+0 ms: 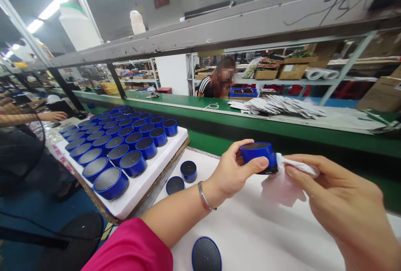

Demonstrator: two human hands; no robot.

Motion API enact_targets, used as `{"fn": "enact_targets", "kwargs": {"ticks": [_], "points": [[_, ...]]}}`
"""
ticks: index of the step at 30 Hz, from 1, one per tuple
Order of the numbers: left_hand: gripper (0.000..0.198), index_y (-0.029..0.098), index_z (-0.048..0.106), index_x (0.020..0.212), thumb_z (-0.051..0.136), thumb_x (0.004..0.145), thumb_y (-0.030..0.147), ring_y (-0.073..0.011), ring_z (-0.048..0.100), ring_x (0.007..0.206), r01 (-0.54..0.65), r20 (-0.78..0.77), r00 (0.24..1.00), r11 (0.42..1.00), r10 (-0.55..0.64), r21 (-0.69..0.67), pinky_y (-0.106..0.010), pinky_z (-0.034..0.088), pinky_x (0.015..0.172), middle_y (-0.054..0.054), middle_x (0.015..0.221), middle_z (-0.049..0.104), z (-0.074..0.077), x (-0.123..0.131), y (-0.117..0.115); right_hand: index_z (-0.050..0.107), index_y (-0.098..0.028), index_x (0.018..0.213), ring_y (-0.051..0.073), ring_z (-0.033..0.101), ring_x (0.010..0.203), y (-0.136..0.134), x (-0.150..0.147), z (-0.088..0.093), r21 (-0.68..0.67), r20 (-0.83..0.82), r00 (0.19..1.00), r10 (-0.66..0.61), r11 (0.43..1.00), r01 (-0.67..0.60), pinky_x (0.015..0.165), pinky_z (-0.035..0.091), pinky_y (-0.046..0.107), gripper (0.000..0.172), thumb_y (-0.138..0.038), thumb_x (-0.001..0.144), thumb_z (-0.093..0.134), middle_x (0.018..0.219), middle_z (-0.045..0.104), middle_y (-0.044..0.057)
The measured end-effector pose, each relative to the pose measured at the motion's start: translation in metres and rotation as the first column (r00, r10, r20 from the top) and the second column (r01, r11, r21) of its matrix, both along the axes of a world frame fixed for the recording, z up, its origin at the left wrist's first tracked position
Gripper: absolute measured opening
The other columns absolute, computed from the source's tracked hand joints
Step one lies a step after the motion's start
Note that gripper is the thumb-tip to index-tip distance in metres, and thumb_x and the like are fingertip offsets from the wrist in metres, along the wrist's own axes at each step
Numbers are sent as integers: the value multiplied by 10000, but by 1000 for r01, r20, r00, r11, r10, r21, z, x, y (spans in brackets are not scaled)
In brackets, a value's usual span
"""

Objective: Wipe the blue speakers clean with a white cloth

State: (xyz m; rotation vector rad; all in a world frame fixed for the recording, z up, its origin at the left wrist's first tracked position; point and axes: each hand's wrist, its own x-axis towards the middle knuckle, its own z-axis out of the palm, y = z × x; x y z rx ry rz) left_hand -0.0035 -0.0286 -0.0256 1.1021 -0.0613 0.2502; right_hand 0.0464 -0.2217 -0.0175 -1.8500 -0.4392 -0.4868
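My left hand (230, 171) grips a short blue cylindrical case (258, 157) with a dark top, which looks like a small speaker. My right hand (341, 204) holds a white cloth (283, 183) and presses it against the side of the case. Two more blue cases (188, 171) stand on the white bench top (250, 229) left of my wrist, one beside the other (174, 185). A dark round mesh disc with a blue rim (206, 255) lies near the bench's front edge. Rows of similar cases fill a white foam tray (150, 183).
A green conveyor line (200, 108) runs behind the bench, carrying a spread of paper sheets (282, 107). A co-worker (216, 81) sits beyond it before shelves of cartons. Another person's hand (56, 116) rests at the far left. A grey overhead shelf (200, 33) holds white bottles.
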Motion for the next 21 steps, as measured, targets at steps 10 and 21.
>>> {"fn": "enact_targets", "kwargs": {"ticks": [10,21], "points": [[1035,144,660,1434,1130,626,588,-372,707,1306,-93,-24,995,993,94,68,-548,589,1183,-189,1362,760,3,-1,4,879,-342,1041,153,700,713,20,-11,-14,-198,561,818,127,980,-17,563,477,295,175,-347,1056,705,955,784,21],[882,155,701,1391,1086,718,577,-348,703,1294,-87,0,996,989,87,116,-530,579,1186,-175,1361,761,0,3,6,819,-292,940,162,736,694,-4,-4,18,-305,489,825,282,942,-142,612,538,273,171,-347,1037,690,910,794,32]]}}
